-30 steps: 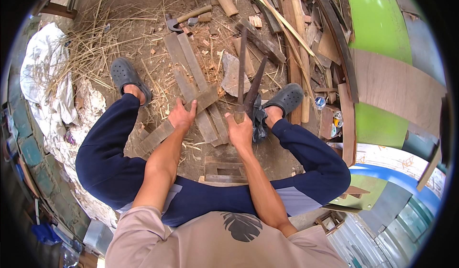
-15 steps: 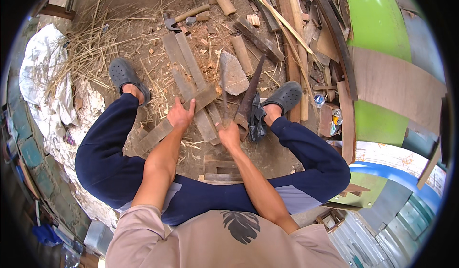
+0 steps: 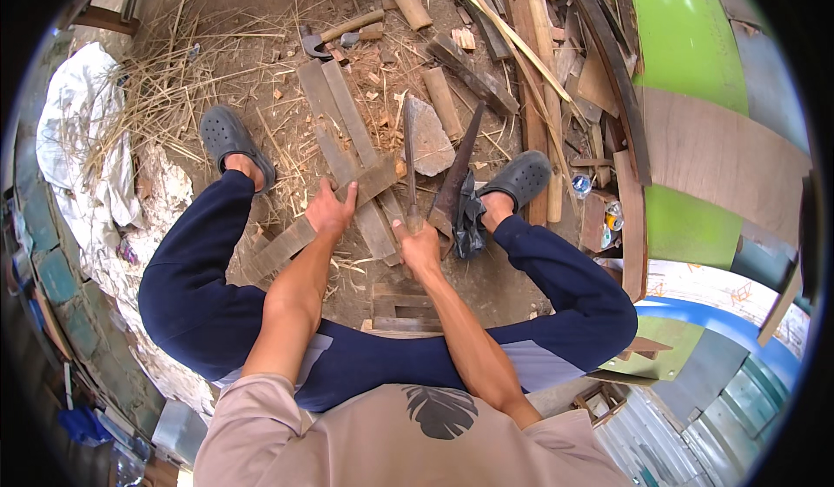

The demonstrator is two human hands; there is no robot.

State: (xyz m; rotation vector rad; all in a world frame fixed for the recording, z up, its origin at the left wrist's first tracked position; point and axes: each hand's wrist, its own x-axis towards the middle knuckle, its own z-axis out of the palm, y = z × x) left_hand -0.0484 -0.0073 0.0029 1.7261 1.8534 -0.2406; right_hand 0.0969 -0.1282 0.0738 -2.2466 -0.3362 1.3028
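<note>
My left hand (image 3: 330, 211) is wrapped round a flat wooden board (image 3: 285, 248) that slants from lower left to upper right. The board lies across other planks, and its far right end shows a fresh, pale orange patch. My right hand (image 3: 420, 245) grips the wooden handle of a long-bladed knife (image 3: 410, 152), its blade seen almost edge-on and pointing away, just right of that end. Beneath the board, two long planks (image 3: 352, 122) lie on the ground. A rusty handsaw (image 3: 459, 167) rests right of my right hand, against a black plastic bag (image 3: 472, 222).
Beyond the knife lie a stone slab (image 3: 427, 139) and a round wood piece (image 3: 441, 103). A hammer (image 3: 317, 44) sits farther off among chips and straw. Timber (image 3: 534, 96) is heaped at right. My shoes (image 3: 234, 144) flank the work; a wooden frame (image 3: 404, 300) lies near me.
The knife blade shifts slightly and looks sharper, no longer smeared. The pale patch on the board's end is now plainer. My left hand keeps its hold; the view has shifted a little.
</note>
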